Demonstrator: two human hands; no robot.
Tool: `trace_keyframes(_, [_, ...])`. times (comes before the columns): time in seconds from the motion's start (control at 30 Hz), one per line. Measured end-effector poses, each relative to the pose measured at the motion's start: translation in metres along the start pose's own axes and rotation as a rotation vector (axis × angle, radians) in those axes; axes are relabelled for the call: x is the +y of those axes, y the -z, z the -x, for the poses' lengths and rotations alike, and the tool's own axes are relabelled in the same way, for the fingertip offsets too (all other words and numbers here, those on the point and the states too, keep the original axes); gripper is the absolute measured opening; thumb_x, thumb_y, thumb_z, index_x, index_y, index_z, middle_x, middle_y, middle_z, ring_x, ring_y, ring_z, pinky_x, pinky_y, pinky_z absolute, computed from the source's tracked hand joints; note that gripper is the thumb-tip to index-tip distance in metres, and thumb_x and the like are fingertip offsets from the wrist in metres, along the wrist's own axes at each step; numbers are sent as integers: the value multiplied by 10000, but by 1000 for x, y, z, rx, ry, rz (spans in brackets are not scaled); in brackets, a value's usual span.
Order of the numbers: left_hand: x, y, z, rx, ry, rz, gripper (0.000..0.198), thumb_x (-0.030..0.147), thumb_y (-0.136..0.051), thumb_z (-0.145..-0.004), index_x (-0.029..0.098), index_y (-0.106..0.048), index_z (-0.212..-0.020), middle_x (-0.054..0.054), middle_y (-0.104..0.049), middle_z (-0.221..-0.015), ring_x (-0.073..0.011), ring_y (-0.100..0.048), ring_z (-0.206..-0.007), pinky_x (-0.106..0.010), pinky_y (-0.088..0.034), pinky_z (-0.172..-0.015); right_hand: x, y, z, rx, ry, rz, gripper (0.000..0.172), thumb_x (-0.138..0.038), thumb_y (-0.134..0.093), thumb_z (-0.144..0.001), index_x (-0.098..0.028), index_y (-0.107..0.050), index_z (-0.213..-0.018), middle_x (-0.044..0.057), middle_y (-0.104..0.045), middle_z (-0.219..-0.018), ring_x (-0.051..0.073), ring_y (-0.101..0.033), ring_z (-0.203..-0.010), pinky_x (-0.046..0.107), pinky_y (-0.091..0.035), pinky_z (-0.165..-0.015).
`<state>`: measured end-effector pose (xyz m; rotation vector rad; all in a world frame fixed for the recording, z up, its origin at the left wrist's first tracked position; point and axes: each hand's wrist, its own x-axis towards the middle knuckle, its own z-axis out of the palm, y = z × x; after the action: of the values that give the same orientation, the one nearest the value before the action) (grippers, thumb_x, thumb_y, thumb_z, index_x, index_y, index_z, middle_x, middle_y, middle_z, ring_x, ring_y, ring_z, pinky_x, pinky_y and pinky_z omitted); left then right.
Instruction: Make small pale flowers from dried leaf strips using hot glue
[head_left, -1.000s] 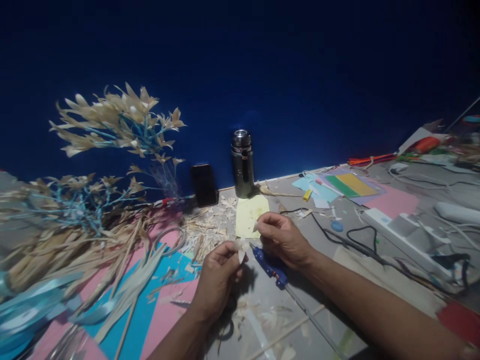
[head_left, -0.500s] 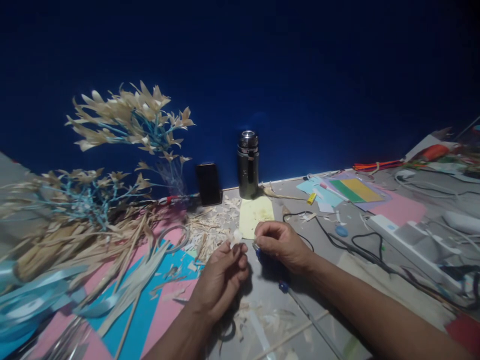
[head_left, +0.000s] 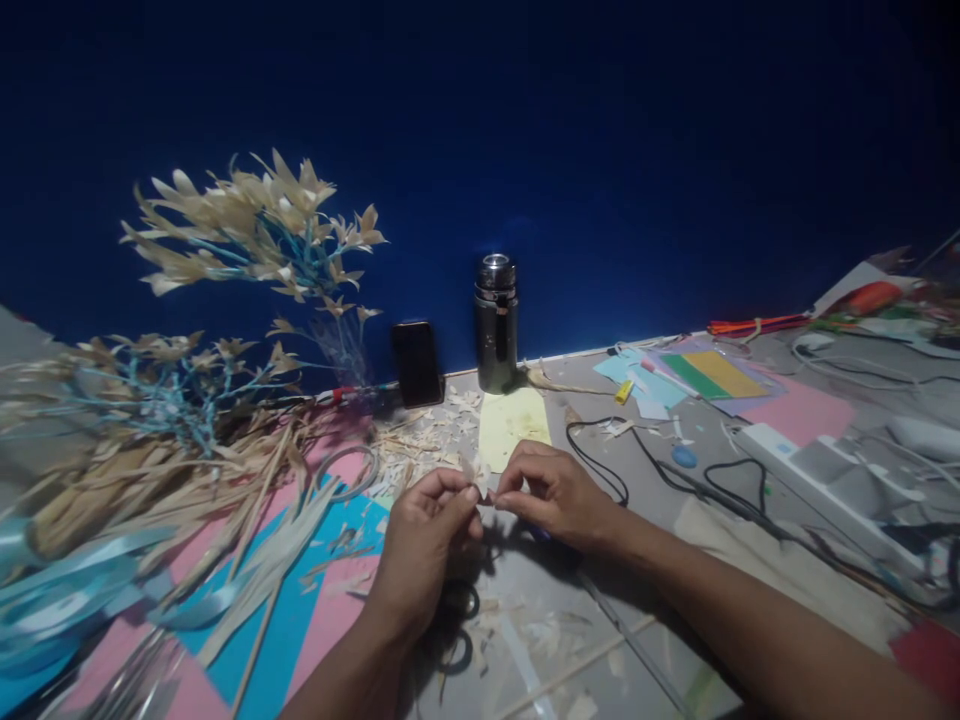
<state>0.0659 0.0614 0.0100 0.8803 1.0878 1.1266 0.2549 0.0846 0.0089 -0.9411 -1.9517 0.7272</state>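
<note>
My left hand (head_left: 427,535) is closed, with thumb and fingers pinching a small pale petal-like piece (head_left: 474,467) that shows just above the fingertips. Close beside it, my right hand (head_left: 559,495) is pinched, its fingertips almost meeting the left thumb. Whatever lies between the right fingertips is too small to make out. Under the right hand a dark blue object is mostly hidden, and a thin grey rod or cord (head_left: 634,640) runs toward the front. Black scissors handles (head_left: 457,640) lie in shadow beside my left wrist.
A steel flask (head_left: 496,330), a phone (head_left: 418,365) and a yellow sheet (head_left: 517,420) stand or lie behind the hands. Pale flowers on blue stems (head_left: 255,240), dried husks (head_left: 112,490) and blue ribbon (head_left: 67,600) fill the left. A power strip (head_left: 832,500) and cables are right.
My right hand has moved left from beside the blue object to my left fingertips. My left hand has turned and risen slightly, uncovering more of the scissors handles.
</note>
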Motion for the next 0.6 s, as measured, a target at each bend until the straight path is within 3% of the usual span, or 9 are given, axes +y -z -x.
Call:
trace_keyframes(0.17, [0, -2, 2, 34, -24, -58, 279, 383, -785, -749, 204, -582, -818, 20, -613, -479, -69, -358, -372, -160, -240, -395, -1, -2, 2, 84, -79, 161, 208, -284, -773, -851, -177, -665, -708, 6, -624, -733, 153, -571, -718, 269, -378, -665])
trace_keyframes(0.27, [-4, -6, 5, 70, -92, -131, 250, 378, -767, -770, 205, -594, -821, 14, -619, -464, -72, -352, -360, -163, -230, -388, -4, -2, 2, 87, -140, 171, 154, -209, -734, -851, -176, -683, -709, 11, -643, -736, 153, -580, -716, 269, -384, -670])
trace_keyframes(0.4, [-11, -11, 10, 99, -236, -258, 196, 373, -743, -800, 203, -644, -801, -18, -657, -500, -128, -498, -414, -203, -344, -412, -9, 0, 0, 78, -237, 76, 103, -105, -676, -818, -177, -736, -775, 20, -683, -781, 150, -588, -715, 269, -414, -678])
trace_keyframes(0.5, [-15, -10, 13, 99, -335, -337, 163, 364, -715, -827, 209, -679, -793, -24, -683, -558, -177, -604, -508, -263, -467, -511, -11, 2, -2, 92, -276, -16, 88, -108, -699, -782, -173, -751, -812, 24, -701, -809, 152, -596, -724, 265, -432, -672])
trace_keyframes(0.6, [-16, -8, 13, 49, -408, -395, 151, 339, -667, -867, 219, -684, -778, -12, -685, -596, -186, -632, -572, -286, -502, -602, -14, 3, -4, 123, -293, -88, 36, -144, -725, -769, -172, -743, -782, 26, -710, -798, 158, -604, -725, 266, -444, -661])
